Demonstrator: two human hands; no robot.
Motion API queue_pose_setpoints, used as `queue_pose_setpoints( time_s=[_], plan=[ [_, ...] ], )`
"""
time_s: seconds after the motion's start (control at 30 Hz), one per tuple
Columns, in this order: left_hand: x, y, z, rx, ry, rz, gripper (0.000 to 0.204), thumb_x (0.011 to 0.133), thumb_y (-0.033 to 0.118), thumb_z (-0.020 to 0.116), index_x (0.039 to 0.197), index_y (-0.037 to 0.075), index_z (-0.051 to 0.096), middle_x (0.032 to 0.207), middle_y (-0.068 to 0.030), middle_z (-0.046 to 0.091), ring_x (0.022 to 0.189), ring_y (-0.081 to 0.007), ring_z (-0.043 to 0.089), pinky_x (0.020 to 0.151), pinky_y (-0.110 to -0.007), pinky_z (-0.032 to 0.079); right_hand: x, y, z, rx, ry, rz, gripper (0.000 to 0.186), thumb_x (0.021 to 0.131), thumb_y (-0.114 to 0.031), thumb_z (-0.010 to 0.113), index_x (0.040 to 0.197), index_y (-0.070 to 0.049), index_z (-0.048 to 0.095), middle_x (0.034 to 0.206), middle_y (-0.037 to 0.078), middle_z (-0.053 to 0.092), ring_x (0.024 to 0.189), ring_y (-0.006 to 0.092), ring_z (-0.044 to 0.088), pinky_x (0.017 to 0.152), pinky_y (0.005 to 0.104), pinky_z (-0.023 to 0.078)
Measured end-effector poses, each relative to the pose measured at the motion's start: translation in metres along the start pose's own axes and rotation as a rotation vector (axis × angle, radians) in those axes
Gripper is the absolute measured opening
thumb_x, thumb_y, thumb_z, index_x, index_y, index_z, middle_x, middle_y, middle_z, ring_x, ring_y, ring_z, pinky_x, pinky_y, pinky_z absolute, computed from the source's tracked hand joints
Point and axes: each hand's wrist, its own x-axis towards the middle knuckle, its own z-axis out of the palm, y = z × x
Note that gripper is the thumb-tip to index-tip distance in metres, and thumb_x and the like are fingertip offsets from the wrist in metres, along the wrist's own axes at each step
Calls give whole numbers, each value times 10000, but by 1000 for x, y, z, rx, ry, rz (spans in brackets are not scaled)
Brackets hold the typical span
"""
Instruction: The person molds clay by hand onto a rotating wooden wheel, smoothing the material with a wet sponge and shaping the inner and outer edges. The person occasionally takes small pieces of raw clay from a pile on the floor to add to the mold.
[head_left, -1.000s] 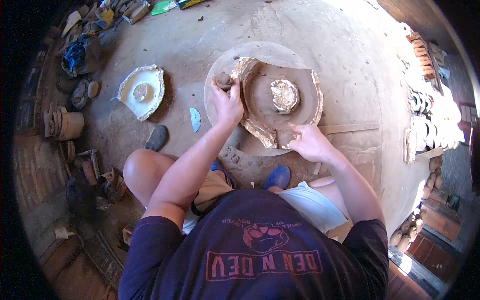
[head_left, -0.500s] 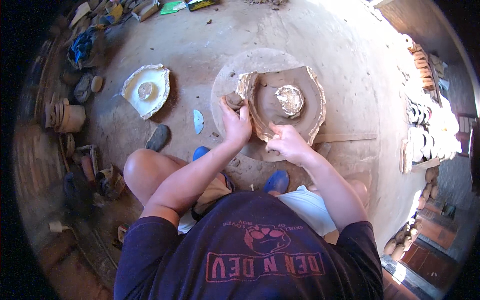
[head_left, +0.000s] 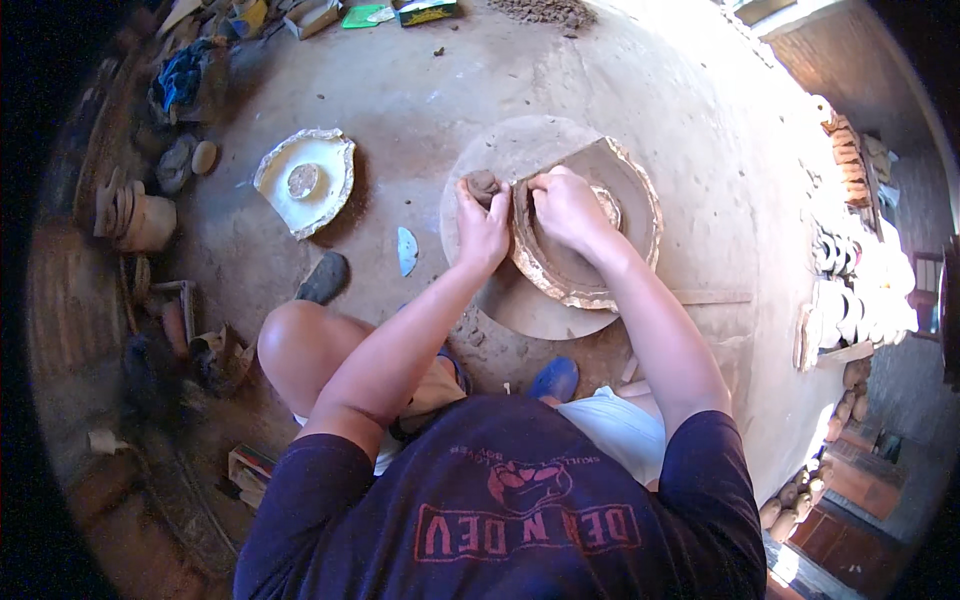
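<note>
My left hand (head_left: 482, 238) is closed around a lump of brown clay (head_left: 483, 184) beside the left rim of a thick plaster mould (head_left: 570, 296). The mould is a shallow bowl with a rough whitish rim and one straight cut side, lined inside with wet-looking grey-brown clay (head_left: 638, 222). It sits on a round flat board (head_left: 500, 150). My right hand (head_left: 570, 208) reaches over the mould, its fingers curled against the inner left wall near the rim. Whatever its fingertips pinch is hidden. My right hand and wrist partly cover the mould's raised round centre (head_left: 608, 205).
To the left lie a second white mould (head_left: 325, 205), a pale half-moon scraper (head_left: 407, 250) and a dark stone-like block (head_left: 323, 278). A wooden strip (head_left: 710, 297) extends right from the board. Stacked pale pieces (head_left: 840, 285) line the right side; a clay heap (head_left: 545, 10) lies far off.
The mould has turned counterclockwise, so its straight side now slants. My right hand has moved from the near inner wall to the left one. My left hand still holds the clay lump.
</note>
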Motion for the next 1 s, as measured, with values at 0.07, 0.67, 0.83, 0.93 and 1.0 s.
queue_pose_setpoints(
  time_s=[0.07, 0.67, 0.83, 0.93, 1.0],
  plan=[
    [1, -11, 7, -224, -14, -126, 424, 983, 246, 745, 1232, -5, 512, 1027, -112, 706, 942, -188, 664, 860, -351, 538, -4, -18, -3, -35, -43, 0, 313, 969, -199, 566, 1110, -7, 769, 1110, 272, 677, 1082, 427, 660, 986, 474, 518],
    [116, -95, -102, -11, 600, -251, 455, 922, 214, 767, 1233, -30, 540, 1104, -145, 697, 961, -263, 656, 907, -400, 522, -132, 3, -88, -164, -56, -52, 268, 924, -92, 588, 1103, 20, 753, 987, 152, 675, 927, 329, 666, 825, 415, 556],
    [65, -209, -112, 577, 238, -666, 550, 871, 242, 759, 1293, -41, 551, 1291, -290, 660, 1224, -453, 634, 1042, -505, 496, -156, 33, -117, 128, 140, 155, 315, 968, -54, 643, 1267, 10, 717, 946, 96, 634, 845, 177, 608, 772, 298, 506],
    [35, -299, -163, 742, 88, -630, 581, 859, 249, 773, 1315, -33, 550, 1357, -281, 614, 1288, -432, 587, 1082, -472, 479, -135, 27, -121, 141, 158, 144, 304, 973, -67, 665, 1265, -4, 724, 951, 82, 626, 848, 138, 599, 773, 282, 505],
    [18, -312, -137, 935, -59, -683, 558, 854, 252, 783, 1296, -17, 573, 1356, -258, 596, 1300, -420, 563, 1096, -464, 465, -134, 40, -112, 136, 173, 169, 304, 969, -74, 675, 1262, -13, 729, 949, 84, 636, 839, 143, 610, 763, 287, 511]
  ],
)
